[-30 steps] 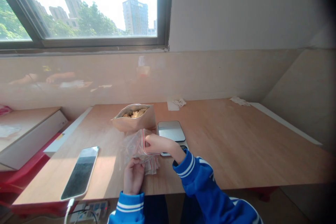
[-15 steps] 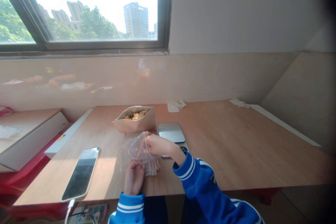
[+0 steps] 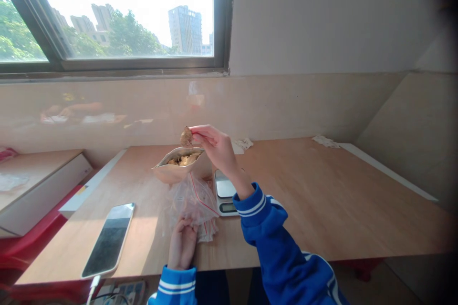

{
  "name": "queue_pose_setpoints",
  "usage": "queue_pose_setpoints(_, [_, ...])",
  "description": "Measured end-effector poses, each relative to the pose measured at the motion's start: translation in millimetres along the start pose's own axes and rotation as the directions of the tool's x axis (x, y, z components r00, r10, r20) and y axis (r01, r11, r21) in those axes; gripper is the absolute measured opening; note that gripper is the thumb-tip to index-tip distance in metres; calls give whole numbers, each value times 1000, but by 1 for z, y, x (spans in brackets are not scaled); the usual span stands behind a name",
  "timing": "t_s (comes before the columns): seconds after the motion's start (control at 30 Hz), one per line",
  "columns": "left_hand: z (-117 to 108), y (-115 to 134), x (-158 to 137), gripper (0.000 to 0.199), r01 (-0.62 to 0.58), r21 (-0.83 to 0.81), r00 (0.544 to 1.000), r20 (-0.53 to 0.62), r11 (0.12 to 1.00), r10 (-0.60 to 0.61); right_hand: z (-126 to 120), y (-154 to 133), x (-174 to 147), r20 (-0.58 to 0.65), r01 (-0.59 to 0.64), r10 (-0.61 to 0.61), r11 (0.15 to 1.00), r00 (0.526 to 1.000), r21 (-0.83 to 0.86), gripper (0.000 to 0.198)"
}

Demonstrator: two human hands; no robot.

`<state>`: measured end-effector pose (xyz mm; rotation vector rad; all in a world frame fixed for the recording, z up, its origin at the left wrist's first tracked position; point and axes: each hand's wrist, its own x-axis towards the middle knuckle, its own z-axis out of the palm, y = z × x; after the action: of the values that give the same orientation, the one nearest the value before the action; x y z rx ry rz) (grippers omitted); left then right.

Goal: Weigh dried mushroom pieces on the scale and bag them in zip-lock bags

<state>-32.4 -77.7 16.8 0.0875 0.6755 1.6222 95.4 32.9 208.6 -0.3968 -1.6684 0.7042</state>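
Between the thumb and fingers of my right hand (image 3: 216, 147) is a brown, rough dried piece (image 3: 186, 137), possibly a dried mushroom. It is held just above the mouth of a kraft paper bag (image 3: 184, 174), which stands upright and holds more pale brown dried pieces (image 3: 184, 159). Lower down, my left hand (image 3: 184, 240) grips a clear zip-lock bag (image 3: 186, 195) with a red seal line. More such bags (image 3: 208, 229) lie beneath it. A small digital kitchen scale (image 3: 224, 190) sits right of the bags, partly hidden by my right wrist.
A phone (image 3: 109, 238) with a white cable lies on the table (image 3: 322, 200) at left. Crumpled tissue (image 3: 244, 143) lies at the back, with another white scrap (image 3: 325, 141) further right. A second table (image 3: 39, 171) stands at far left; a tiled wall (image 3: 286, 105) is behind.
My right hand has come out of the zip-lock bag and risen over the paper bag, now with a dried piece in its fingers. My left hand stays on the zip-lock bag.
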Motion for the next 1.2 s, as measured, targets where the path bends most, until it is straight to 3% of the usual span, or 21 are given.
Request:
queue_pose_setpoints(0.1, [0,0,-2,56,12,-10,1000,19,1000,-12,17,17,3,76,42,-28,981,997,-188,21])
queue_pose_setpoints(0.27, [-2,0,0,49,-5,-5,1000,20,1000,5,31,42,-4,172,130,-53,870,984,-475,16])
queue_pose_setpoints(0.43, [-2,0,0,52,13,-8,1000,20,1000,-13,25,44,-8,285,241,-73,753,956,-612,24])
queue_pose_setpoints(0.63, [-1,0,-2,55,16,-36,999,49,999,-14,23,40,-8,378,262,44,647,925,-716,44])
queue_pose_setpoints(0.8, [1,0,-3,54,19,-20,999,26,1000,-19,25,37,-2,362,230,77,648,929,-726,34])
queue_pose_setpoints(0.97, [1,1,-3,55,6,9,999,47,1000,-6,16,22,-24,190,132,4,704,982,-697,30])
queue_pose_setpoints(1.1, [0,0,-3,56,9,1,998,70,1000,-9,13,25,-48,143,68,48,706,989,-705,42])
queue_pose_setpoints(1.2, [-2,0,-1,58,28,-9,997,66,1000,-28,17,39,-43,98,37,49,690,994,-723,42])
